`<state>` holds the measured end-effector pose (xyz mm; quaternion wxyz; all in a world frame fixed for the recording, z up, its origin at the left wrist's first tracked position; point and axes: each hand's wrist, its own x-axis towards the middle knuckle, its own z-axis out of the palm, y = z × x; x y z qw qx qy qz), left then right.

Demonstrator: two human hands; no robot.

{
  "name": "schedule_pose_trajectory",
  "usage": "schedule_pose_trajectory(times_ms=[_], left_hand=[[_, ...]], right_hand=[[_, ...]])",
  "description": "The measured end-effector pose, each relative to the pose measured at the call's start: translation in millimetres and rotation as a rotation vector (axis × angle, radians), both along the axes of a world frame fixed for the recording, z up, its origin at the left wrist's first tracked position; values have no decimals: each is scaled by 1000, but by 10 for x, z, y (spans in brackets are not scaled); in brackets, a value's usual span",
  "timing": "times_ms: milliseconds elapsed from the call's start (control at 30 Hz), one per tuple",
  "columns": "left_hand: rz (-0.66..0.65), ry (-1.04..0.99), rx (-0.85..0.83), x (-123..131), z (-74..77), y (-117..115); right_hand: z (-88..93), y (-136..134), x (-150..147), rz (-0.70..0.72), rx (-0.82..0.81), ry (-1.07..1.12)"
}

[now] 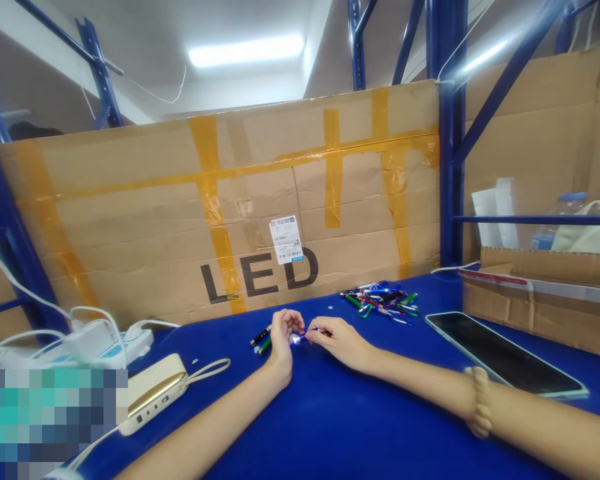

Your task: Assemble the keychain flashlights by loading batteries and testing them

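Note:
My right hand [337, 337] pinches a slim penlight [303, 338] between thumb and fingers, just above the blue table. Its tip glows bluish white and points left, at the palm of my left hand [283, 340]. That left hand stands on edge, fingers curved in a loose cup, with nothing visible in its grasp. Just behind and left of it lie a black pen-shaped piece [260, 335] and a green one [264, 345], both partly hidden by the hand. Farther back on the right is a loose pile of coloured pen-shaped pieces [380, 300], some with clips.
A phone [505, 353] lies to the right, near my right forearm. A cream power bank [157, 393] with a strap and a white power strip [137, 343] with cables sit at left. A cardboard sheet marked LED [260, 220] walls the back; blue rack posts [450, 173] flank it.

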<state>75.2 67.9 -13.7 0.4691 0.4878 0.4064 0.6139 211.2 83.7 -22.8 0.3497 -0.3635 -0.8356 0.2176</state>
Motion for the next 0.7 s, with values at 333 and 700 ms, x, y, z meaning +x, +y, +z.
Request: schedule_pose_trajectory(times_ms=[333,700], left_hand=[[6,-19,7,18,-24,-3],[5,-41,2,35,-20,-10]], right_hand=[[18,-53,-24,-40,42,37],[13,-36,-10,26,41,32]])
